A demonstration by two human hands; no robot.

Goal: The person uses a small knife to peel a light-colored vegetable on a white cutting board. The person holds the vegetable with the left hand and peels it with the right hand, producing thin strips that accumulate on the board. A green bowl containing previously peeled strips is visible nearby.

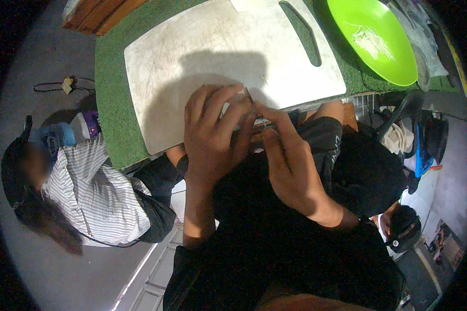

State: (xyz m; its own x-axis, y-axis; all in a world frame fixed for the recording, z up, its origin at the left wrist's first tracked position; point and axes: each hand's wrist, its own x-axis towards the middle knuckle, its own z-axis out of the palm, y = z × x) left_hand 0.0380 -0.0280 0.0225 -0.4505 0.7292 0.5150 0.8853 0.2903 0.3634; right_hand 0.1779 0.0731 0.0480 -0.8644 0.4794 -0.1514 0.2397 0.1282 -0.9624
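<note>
My left hand and my right hand meet over the near edge of a white plastic cutting board. Their fingers close around a small, partly clear or shiny thing, mostly hidden by the fingers; I cannot tell what it is. The scratched board lies on a green turf-like mat and bears the shadow of my head and hands. A pale flat piece rests at its far edge. Right of the board, a bright green plastic dish holds a small heap of thin pale strips.
The green mat covers the table. Clear plastic bags lie beyond the dish, and a wooden object stands at the far left. A person in a striped shirt sits at the left; another person in a dark cap is at the lower right.
</note>
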